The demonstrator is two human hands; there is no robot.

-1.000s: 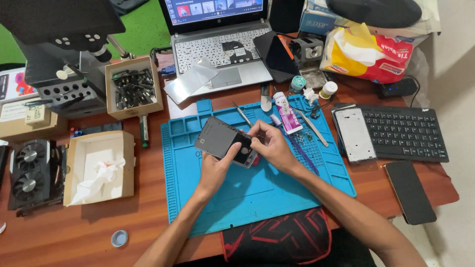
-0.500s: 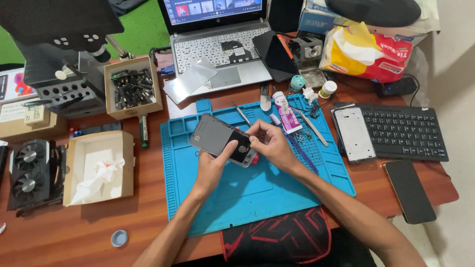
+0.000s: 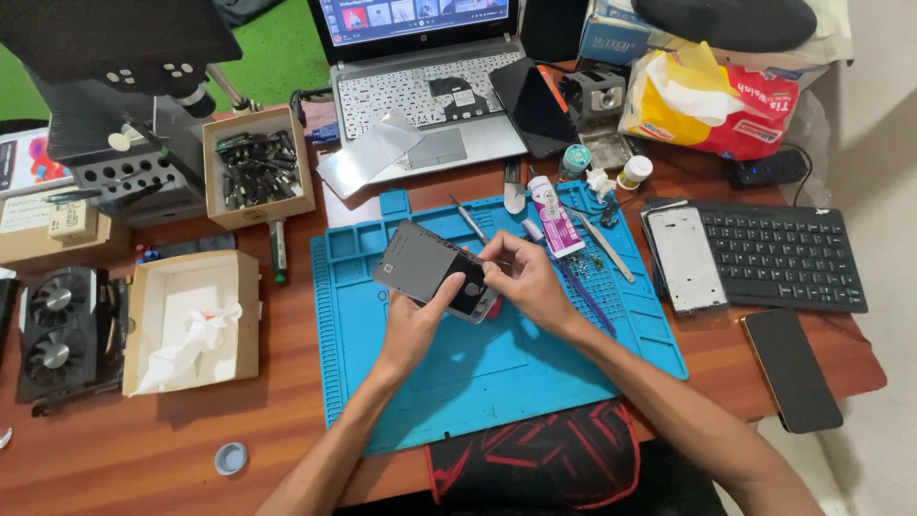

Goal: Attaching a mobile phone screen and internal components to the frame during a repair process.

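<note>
Head view. Both hands work over a blue silicone repair mat [image 3: 535, 382] on a wooden desk [image 3: 143, 459]. Between them is a dismantled smartphone [image 3: 435, 270], a flat dark slab held clear of the mat and tilted, its grey inner face upward.

The left hand [image 3: 413, 325] grips it from below, fingers closed round the lower edge and thumb laid across the top face. The right hand [image 3: 523, 277] pinches the right end, thumb and forefinger nearly closed at the corner; whether it also holds a small tool or part there I cannot tell, the view being too coarse.

Judgement on handling: the phone looks light, stiff and thin, with smooth faces that may slip, and likely fragile where opened. Hold it by the long edges, not by pressing the middle.

Around it: tweezers [image 3: 604, 247] and a small white tube [image 3: 554, 215] on the mat, a phone frame [image 3: 686, 258] on a black keyboard [image 3: 783, 256], a laptop [image 3: 430, 96] behind, and a cardboard box of bits [image 3: 256, 167] at left.
</note>
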